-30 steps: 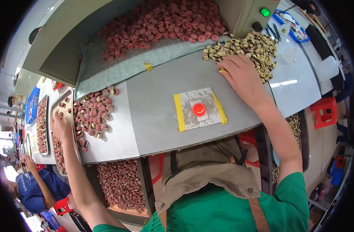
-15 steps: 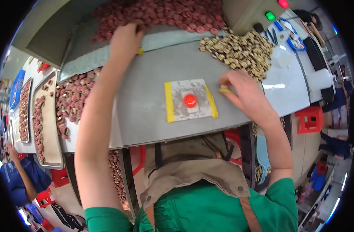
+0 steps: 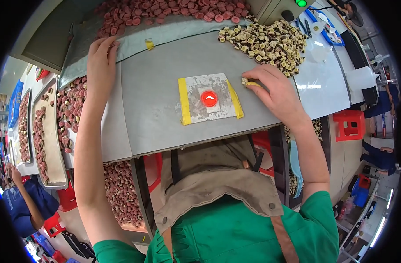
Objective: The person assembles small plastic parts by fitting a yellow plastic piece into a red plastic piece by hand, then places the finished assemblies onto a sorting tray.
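Observation:
My left hand (image 3: 100, 70) is at the edge of the pale sheet, its fingers closed on what looks like a pink fluted cap (image 3: 116, 44), mostly hidden. Right of the taped plate, my right hand (image 3: 277, 90) pinches a small cream-and-dark piece (image 3: 244, 81) between thumb and fingers. Something yellow covers the thumb tip. Between my hands, a white plate (image 3: 195, 83) is fixed to the grey table by yellow tape strips. A glossy red round piece (image 3: 209, 98) sits in its middle. Pink fluted caps (image 3: 178, 9) are heaped at the far side; cream-and-dark pieces (image 3: 270, 46) are piled far right.
Left of me, pink-and-cream pieces (image 3: 69, 109) lie on the table beside trays (image 3: 53, 144). More fill an open drawer (image 3: 121, 193) below. A control box (image 3: 270, 11) with a green light stands at the back, near a blue tool tray (image 3: 327, 28). A co-worker (image 3: 27, 199) is at far left.
My left hand has moved left and nearer, away from the heap of pink caps. My right hand stays beside the plate, pinching its piece. The whole view has shifted slightly.

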The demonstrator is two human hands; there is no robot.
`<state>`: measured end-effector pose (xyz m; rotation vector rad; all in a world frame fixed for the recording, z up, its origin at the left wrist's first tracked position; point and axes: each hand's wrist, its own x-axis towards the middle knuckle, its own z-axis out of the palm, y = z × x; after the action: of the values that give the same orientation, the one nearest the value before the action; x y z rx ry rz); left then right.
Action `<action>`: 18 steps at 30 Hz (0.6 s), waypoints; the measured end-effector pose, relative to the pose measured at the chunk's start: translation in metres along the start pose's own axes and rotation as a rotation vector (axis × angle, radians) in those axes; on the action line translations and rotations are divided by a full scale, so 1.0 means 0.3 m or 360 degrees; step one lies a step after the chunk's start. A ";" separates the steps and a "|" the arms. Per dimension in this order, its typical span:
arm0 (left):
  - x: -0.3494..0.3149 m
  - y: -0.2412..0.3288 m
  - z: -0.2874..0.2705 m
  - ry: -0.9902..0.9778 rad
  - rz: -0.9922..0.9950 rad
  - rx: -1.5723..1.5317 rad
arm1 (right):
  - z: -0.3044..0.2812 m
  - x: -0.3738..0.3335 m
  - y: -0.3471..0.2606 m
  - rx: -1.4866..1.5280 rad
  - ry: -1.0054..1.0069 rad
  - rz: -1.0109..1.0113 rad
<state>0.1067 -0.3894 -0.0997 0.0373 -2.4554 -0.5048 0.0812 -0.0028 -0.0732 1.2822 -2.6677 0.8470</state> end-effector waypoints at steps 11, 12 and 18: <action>-0.216 0.340 -0.108 -0.0300 -0.1085 -0.2128 | 0.047 0.070 -0.169 0.0175 -0.0050 -0.0106; -0.250 0.372 -0.106 -0.0345 -0.1220 -0.2390 | 0.064 0.084 -0.186 0.0178 -0.0057 -0.0113; -0.362 0.458 -0.045 -0.0503 -0.1439 -0.3082 | 0.141 0.097 -0.210 -0.0081 -0.0086 -0.0319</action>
<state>0.2148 -0.2509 -0.1022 0.2531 -1.0334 -3.0253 0.1162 -0.0762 -0.0724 1.5483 -2.5257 0.7237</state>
